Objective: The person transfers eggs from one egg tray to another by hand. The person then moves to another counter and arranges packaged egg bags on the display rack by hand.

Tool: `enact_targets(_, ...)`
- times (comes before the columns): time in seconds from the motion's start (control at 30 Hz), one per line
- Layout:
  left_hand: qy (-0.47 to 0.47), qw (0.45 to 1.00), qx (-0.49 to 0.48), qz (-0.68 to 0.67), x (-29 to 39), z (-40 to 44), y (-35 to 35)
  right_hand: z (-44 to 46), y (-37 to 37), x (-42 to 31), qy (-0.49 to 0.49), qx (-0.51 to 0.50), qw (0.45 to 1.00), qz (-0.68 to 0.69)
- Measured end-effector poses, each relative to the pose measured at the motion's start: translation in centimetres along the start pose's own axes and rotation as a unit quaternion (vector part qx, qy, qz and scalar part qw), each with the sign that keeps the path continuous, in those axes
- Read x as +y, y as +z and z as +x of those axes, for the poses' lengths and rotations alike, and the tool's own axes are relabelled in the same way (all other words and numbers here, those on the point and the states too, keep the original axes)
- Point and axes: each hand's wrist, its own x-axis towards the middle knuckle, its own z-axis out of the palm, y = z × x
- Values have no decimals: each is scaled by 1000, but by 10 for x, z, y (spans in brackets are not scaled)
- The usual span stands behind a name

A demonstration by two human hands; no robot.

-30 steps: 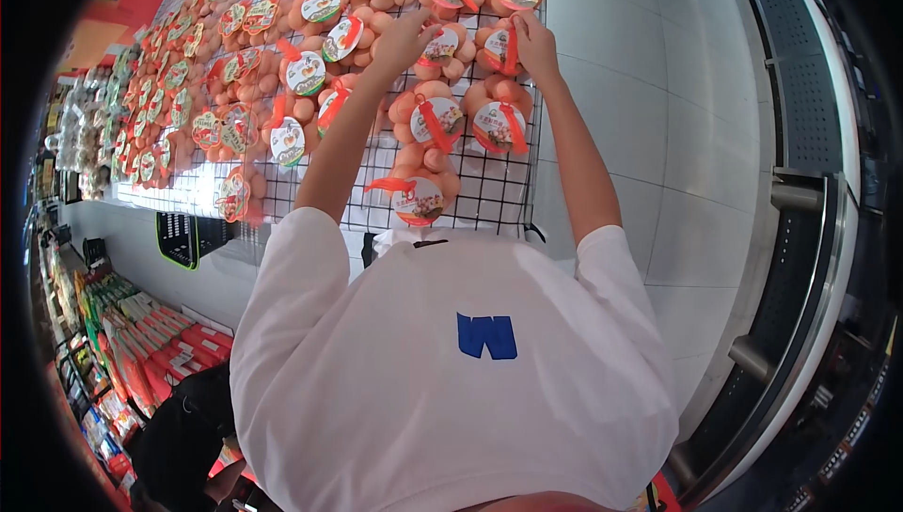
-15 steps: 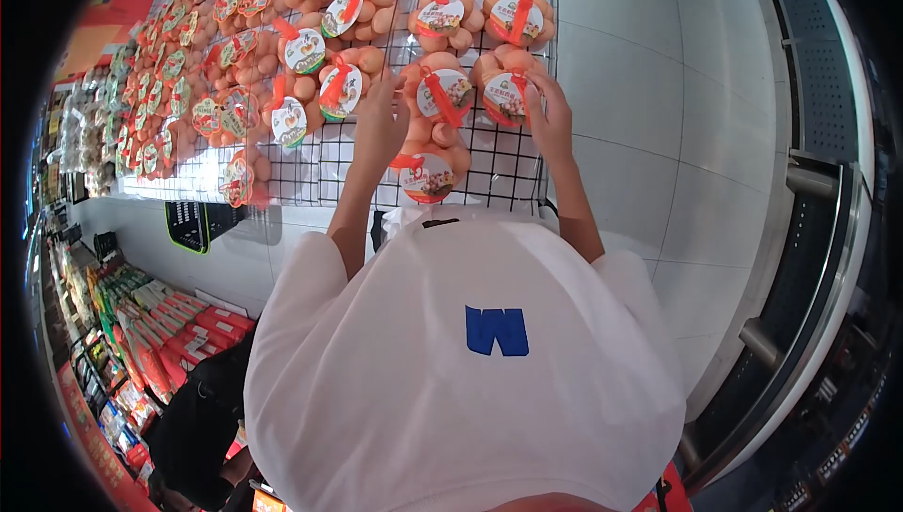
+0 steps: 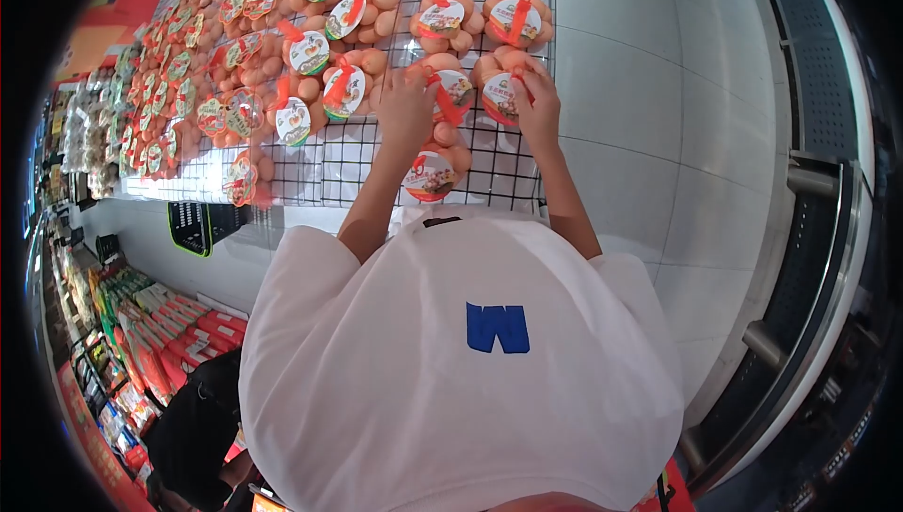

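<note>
Netted bags of brown eggs with round labels and red tags lie in rows on a wire rack (image 3: 489,166). My left hand (image 3: 407,110) is at the left side of one egg bag (image 3: 457,91), its fingers closed near the red tag; what they pinch is too small to tell. To the right, my right hand (image 3: 537,108) has its fingers closed at the top right of another egg bag (image 3: 499,96), on its red tag. Nearer my body, a third egg bag (image 3: 430,176) lies below my left hand.
More egg bags (image 3: 343,89) cover the rack to the left and beyond. A black basket with a green rim (image 3: 191,230) is at lower left. A person in black (image 3: 196,427) is at bottom left. Along the right runs a metal rail (image 3: 842,258) beside the tiled floor.
Both hands came back from the farther row to the nearer one. In the last half second my left hand moved right onto its bag, and my right hand closed on the tag of the right bag.
</note>
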Motion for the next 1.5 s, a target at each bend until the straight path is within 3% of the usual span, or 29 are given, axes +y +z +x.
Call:
enact_targets(0.13, 33, 999, 32, 10, -1, -2, 2, 1, 0, 2, 21, 21, 998, 59)
enact_targets(0.23, -27, 999, -4, -18, 2, 0, 2, 0, 2, 7, 44, 32, 998, 36)
enact_targets(0.3, 7, 999, 45, 1, 0, 1, 7, 0, 0, 7, 68, 23, 995, 73)
enact_targets(0.43, 20, 998, 48, -48, 0, 11, 6, 2, -5, 9, 74, 11, 992, 100)
enact_targets(0.53, 8, 991, -10, -131, -11, 21, 9, 3, -5, 17, 68, -18, 995, 73)
enact_targets(0.63, 28, 985, -29, -170, -17, 23, 2, 4, -4, 15, 152, -28, 971, 180)
enact_targets(0.73, 30, 983, -60, -170, -20, 20, 4, 7, -7, 12, 129, -50, 981, 138)
enact_targets(0.83, 63, 987, 0, -145, -15, 14, -4, 7, -11, 2, 63, -30, 993, 91)
enact_targets(0.9, 50, 978, -1, -203, -9, 5, -25, 6, -22, -18, -54, 16, 997, -48)
enact_targets(1.0, 6, 975, -3, -223, -13, -26, -42, -14, -33, -50, -72, 36, 995, -66)
enact_targets(1.07, -24, 972, -44, -227, -15, -50, -57, -37, -24, -60, -106, -64, 992, -12)
enact_targets(1.13, -52, 967, -83, -233, -12, -70, -66, -51, -15, -82, -74, -254, 964, 28)
enact_targets(1.23, -63, 958, -86, -266, -5, -92, -75, -67, 15, -88, -169, -289, 942, -9)
enact_targets(1.33, -56, 965, -24, -256, -11, -110, -74, -74, 26, -84, -188, -297, 933, -74)
enact_targets(1.5, -101, 958, 35, -265, -17, -133, -85, -70, 41, -87, -160, -254, 954, -18)
